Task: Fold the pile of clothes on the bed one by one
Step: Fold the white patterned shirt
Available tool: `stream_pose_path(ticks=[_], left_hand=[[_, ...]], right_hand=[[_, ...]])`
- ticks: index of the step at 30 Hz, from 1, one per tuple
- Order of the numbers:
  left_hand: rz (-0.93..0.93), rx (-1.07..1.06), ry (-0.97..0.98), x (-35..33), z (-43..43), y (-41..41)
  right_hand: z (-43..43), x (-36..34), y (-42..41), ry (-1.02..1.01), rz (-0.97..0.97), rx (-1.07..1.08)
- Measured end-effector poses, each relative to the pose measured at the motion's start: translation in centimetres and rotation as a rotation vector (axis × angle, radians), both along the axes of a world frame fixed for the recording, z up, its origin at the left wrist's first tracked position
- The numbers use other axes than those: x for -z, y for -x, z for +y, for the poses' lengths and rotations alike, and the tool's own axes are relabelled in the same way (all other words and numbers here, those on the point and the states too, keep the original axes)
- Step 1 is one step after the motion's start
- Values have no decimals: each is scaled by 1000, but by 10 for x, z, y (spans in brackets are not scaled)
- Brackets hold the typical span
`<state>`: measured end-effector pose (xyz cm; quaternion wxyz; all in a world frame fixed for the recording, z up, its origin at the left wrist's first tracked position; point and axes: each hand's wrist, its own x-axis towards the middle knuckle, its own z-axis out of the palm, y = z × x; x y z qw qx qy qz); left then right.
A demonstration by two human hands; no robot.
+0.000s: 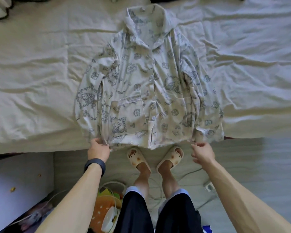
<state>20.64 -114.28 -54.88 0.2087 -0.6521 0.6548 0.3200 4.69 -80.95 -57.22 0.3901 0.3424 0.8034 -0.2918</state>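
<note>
A pale printed pyjama shirt point(149, 81) lies spread front-up on the bed point(40, 64), with its collar at the far side and its hem at the near edge, hanging slightly over it. Its 2 sleeves point(88, 101) run down along the sides of the body. The left hand point(98, 151), with a dark wristband point(95, 166) on its wrist, grips the hem's left corner — fingers curled together round the cloth. The right hand point(202, 153) is at the hem's right corner, thumb and fingers loosely bent toward the edge — I cannot tell whether they pinch the cloth or sit just beside it, as it is blurred there. Between the hands, 2 feet in cream slippers point(138, 157) stand on the floor
</note>
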Motion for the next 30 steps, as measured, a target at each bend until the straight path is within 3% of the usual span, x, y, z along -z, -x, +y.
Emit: stream_pose_path(ticks=[3,7,11,14,19,22,24,28,30], left_hand=[[0,168,44,-10,14,25],[227,522,92,-24,52,84],[372,845,96,-26,95,169],[351,1048,84,-17,121,226],[103,1234,62,-1,130,296],[0,1115,-42,-2,140,317],[-14,1118,-13,-4,149,330],[40,1219,127,-7,164,350],[20,1293,140,-7,166,362]], right_hand=[[0,-3,17,-143,154,-43],[-1,-12,56,-124,369,-52],[8,-10,103,-47,194,-97],[17,-21,123,-133,123,-361],[48,-84,219,-147,657,-290],[83,-115,307,-186,1023,-233],[100,-118,360,-201,1130,-234],[129,-78,415,-192,707,-453],[137,-56,420,-196,548,-465]])
